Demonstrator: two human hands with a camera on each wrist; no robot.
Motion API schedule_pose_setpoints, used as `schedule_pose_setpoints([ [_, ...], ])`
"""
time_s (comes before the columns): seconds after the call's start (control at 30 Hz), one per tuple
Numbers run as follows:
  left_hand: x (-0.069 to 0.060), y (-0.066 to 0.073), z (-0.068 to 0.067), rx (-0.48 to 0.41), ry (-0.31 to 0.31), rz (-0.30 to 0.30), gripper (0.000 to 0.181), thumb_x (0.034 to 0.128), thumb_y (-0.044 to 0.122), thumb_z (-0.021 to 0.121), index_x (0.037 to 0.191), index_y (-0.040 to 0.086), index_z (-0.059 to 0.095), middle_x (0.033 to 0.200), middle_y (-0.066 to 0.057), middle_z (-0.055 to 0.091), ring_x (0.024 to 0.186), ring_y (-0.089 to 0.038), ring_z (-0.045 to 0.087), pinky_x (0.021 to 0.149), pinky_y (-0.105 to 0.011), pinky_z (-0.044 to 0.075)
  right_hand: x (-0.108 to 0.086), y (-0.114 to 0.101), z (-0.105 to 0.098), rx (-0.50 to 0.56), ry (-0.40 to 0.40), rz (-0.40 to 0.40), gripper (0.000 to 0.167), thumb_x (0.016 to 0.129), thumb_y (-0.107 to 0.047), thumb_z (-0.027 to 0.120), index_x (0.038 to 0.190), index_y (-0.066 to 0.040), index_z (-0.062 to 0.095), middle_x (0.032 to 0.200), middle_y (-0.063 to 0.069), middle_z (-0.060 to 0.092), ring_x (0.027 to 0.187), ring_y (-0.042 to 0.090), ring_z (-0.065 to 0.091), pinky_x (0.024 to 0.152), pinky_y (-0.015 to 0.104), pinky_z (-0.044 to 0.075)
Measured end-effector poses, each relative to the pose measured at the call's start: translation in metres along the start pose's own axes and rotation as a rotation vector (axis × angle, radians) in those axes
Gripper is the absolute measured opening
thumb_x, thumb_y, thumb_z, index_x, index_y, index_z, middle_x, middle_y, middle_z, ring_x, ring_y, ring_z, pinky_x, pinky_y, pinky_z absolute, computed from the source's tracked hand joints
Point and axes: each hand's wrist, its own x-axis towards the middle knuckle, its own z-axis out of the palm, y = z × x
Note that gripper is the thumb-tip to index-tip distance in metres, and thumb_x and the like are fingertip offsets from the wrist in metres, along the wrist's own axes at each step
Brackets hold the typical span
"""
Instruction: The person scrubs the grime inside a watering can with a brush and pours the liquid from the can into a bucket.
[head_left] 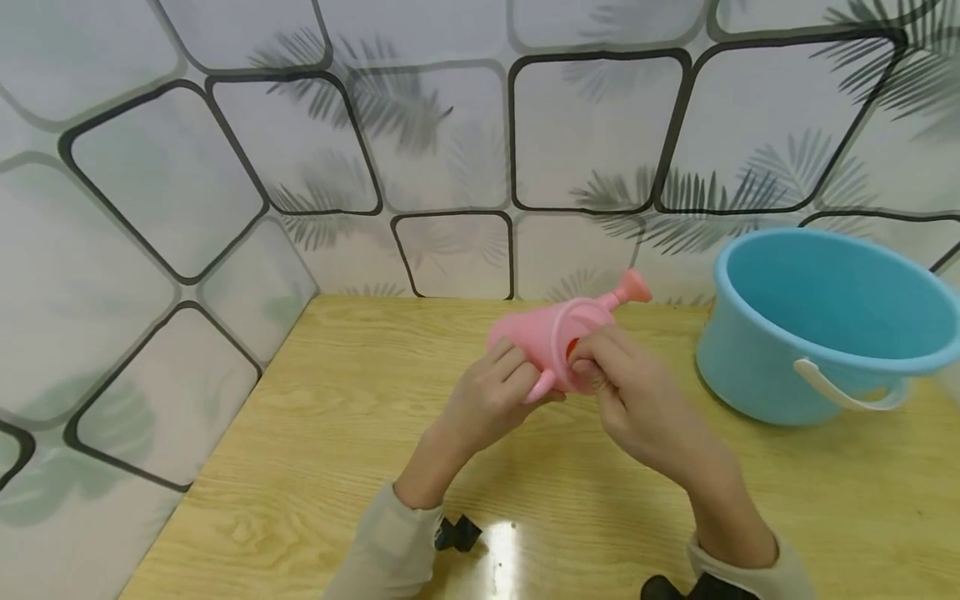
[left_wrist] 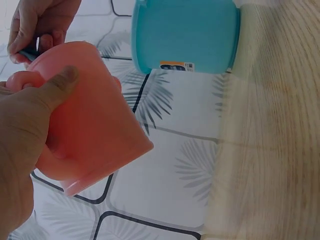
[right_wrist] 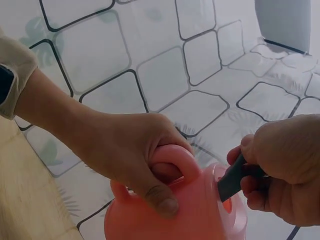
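Observation:
A pink toy watering can [head_left: 534, 330] is held in the air above the table, tilted on its side, its spout and flared rose towards the upper right. My left hand [head_left: 487, 400] grips it by the looped handle, the thumb [left_wrist: 62, 82] lying along the body in the left wrist view. My right hand [head_left: 637, 404] is at the can's top opening and pinches a dark green, handle-like piece [right_wrist: 232, 181]. One end of that piece reaches into the opening. A bit of orange-red [head_left: 572, 347] shows there; what it belongs to is hidden.
A large light-blue bucket [head_left: 757, 375] with a white handle [head_left: 840, 392] stands on the right side of the wood-grain table [head_left: 300, 467]. Patterned wall covering [head_left: 450, 133] rises behind and to the left of the table. Dark wrist devices [head_left: 457, 533] sit at both cuffs.

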Motion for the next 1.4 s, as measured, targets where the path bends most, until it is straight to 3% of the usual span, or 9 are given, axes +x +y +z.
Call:
schedule_pose_setpoints([
  [0.17,-0.001,0.0,-0.001,0.016,0.001,0.005,0.041,0.0822,0.029,0.08,0.072,0.009,0.046,0.07,-0.001,0.047,0.068,-0.016,0.044,0.062,-0.021,0.039,0.002,-0.008,-0.009,0.076,0.009,-0.003,0.023,0.084,0.017,0.063,0.087,-0.005,0.055,0.083,-0.001,0.049,0.078,0.008,0.045,0.068,0.018,0.038],
  [0.33,0.0,0.002,-0.001,0.046,0.018,0.04,0.04,0.0898,0.03,0.073,0.07,0.009,0.045,0.068,-0.001,0.046,0.066,-0.016,0.043,0.061,-0.021,0.037,0.004,-0.008,-0.005,0.022,0.005,-0.037,0.026,0.084,0.015,0.064,0.085,-0.008,0.053,0.081,-0.005,0.047,0.078,0.008,0.043,0.069,0.017,0.035],
  [0.43,0.0,0.002,-0.001,0.038,0.026,0.028,0.04,0.089,0.029,0.075,0.071,0.009,0.045,0.069,-0.002,0.047,0.066,-0.016,0.044,0.062,-0.021,0.038,0.004,-0.008,-0.004,0.054,-0.003,-0.016,0.022,0.088,0.012,0.062,0.085,-0.007,0.052,0.081,-0.005,0.045,0.077,0.008,0.042,0.067,0.018,0.035],
  [0.6,0.002,0.002,-0.002,0.053,0.023,0.02,0.04,0.0896,0.029,0.074,0.071,0.009,0.045,0.068,-0.002,0.047,0.067,-0.016,0.044,0.062,-0.022,0.038,0.0,-0.012,-0.011,0.068,0.072,-0.018,0.008,0.095,-0.003,0.057,0.087,-0.004,0.055,0.082,-0.004,0.047,0.074,0.008,0.044,0.066,0.018,0.037],
  [0.77,0.005,0.005,-0.003,0.056,0.019,0.056,0.04,0.0886,0.03,0.075,0.071,0.01,0.046,0.068,-0.001,0.047,0.066,-0.015,0.044,0.062,-0.021,0.038,0.003,-0.012,-0.009,0.053,0.021,-0.003,0.02,0.089,0.011,0.062,0.085,-0.007,0.054,0.08,-0.005,0.045,0.077,0.008,0.043,0.067,0.018,0.035],
  [0.97,0.007,0.007,-0.004,0.048,0.022,0.03,0.042,0.0835,0.029,0.081,0.07,0.009,0.046,0.068,-0.001,0.047,0.066,-0.016,0.045,0.063,-0.022,0.039,-0.004,-0.017,-0.015,0.03,0.108,0.005,0.014,0.097,-0.016,0.054,0.088,-0.006,0.058,0.083,-0.003,0.052,0.076,0.008,0.046,0.068,0.016,0.038],
  [1.17,0.01,0.009,-0.001,0.041,0.03,0.08,0.042,0.0794,0.031,0.084,0.073,0.01,0.048,0.068,0.0,0.047,0.066,-0.014,0.044,0.064,-0.021,0.039,-0.004,-0.016,-0.016,0.005,0.064,0.047,0.009,0.09,0.0,0.062,0.087,-0.007,0.057,0.082,-0.005,0.049,0.077,0.006,0.044,0.068,0.017,0.037],
  [1.3,0.007,0.008,0.0,0.026,0.029,0.038,0.043,0.0783,0.028,0.085,0.072,0.009,0.047,0.068,-0.001,0.048,0.067,-0.015,0.045,0.064,-0.022,0.039,-0.006,-0.015,-0.017,0.025,0.104,0.03,0.011,0.095,-0.014,0.056,0.088,-0.007,0.059,0.082,-0.004,0.05,0.077,0.007,0.045,0.069,0.016,0.038],
  [1.4,0.007,0.009,0.001,0.035,0.025,0.049,0.042,0.0816,0.03,0.083,0.072,0.01,0.047,0.068,0.0,0.047,0.066,-0.015,0.044,0.064,-0.021,0.039,-0.007,-0.014,-0.017,0.036,0.118,0.014,0.019,0.096,-0.021,0.053,0.089,-0.005,0.06,0.082,-0.002,0.053,0.078,0.009,0.046,0.07,0.016,0.039],
])
